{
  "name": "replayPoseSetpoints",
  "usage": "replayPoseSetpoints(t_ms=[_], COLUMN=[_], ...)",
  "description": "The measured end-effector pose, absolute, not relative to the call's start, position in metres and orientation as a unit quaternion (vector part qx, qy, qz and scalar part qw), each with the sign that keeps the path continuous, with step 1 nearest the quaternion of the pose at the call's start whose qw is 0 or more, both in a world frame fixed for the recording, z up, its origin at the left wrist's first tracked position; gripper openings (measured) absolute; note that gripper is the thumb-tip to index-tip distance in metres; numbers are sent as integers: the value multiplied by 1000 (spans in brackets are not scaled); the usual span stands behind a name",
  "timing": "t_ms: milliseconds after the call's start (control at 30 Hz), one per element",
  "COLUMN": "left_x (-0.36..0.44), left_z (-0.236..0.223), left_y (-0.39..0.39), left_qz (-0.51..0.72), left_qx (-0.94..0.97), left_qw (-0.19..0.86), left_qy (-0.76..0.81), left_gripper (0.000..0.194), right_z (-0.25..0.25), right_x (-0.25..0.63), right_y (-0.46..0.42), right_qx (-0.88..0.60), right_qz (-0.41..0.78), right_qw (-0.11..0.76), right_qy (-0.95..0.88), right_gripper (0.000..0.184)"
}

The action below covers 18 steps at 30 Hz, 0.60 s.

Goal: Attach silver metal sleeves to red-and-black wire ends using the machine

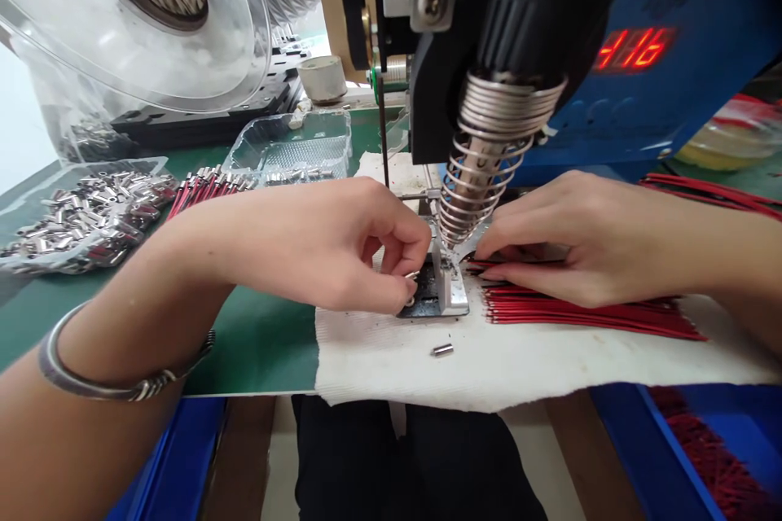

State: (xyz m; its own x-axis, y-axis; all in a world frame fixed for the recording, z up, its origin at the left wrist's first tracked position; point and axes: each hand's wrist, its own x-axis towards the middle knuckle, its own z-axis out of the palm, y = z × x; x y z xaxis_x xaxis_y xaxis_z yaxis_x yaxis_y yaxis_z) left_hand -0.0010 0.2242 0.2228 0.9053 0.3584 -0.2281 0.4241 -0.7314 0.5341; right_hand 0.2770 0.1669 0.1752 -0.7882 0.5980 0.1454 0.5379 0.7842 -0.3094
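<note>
In the head view my left hand [333,248] pinches a small silver metal cylinder [411,291] between thumb and forefinger, just left of a metal fixture block [453,289]. To the right of the block, the fingers of my right hand [574,240] close on thin red and black wires [480,266]. A row of red wires [586,308] lies just below that hand. Above the fixture a soldering iron [476,171] with a coiled spring guard points down, its tip close to the block. One loose silver cylinder [442,350] rests on the white cloth [384,358].
A clear tray [79,256] heaped with silver cylinders stands at left, beside a bundle of wired pieces [208,186]. Behind are another clear tray [305,138] and a large clear spool [244,32]. A blue machine [672,98] with a red display rises at right.
</note>
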Motion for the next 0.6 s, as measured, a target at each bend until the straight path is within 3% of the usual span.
replayPoseSetpoints(t_ms=[200,600], left_x=[-2,2], left_z=[219,219], left_y=[224,223], left_qz=[-45,-46], left_qx=[929,927], left_qw=[299,290], left_qy=[215,232], left_gripper=[9,10], right_z=[176,179], right_x=[277,278], right_y=[167,165], right_qx=[-295,-307], right_qz=[119,125], right_qw=[149,78], right_qy=[-936,-940], right_gripper=[20,16])
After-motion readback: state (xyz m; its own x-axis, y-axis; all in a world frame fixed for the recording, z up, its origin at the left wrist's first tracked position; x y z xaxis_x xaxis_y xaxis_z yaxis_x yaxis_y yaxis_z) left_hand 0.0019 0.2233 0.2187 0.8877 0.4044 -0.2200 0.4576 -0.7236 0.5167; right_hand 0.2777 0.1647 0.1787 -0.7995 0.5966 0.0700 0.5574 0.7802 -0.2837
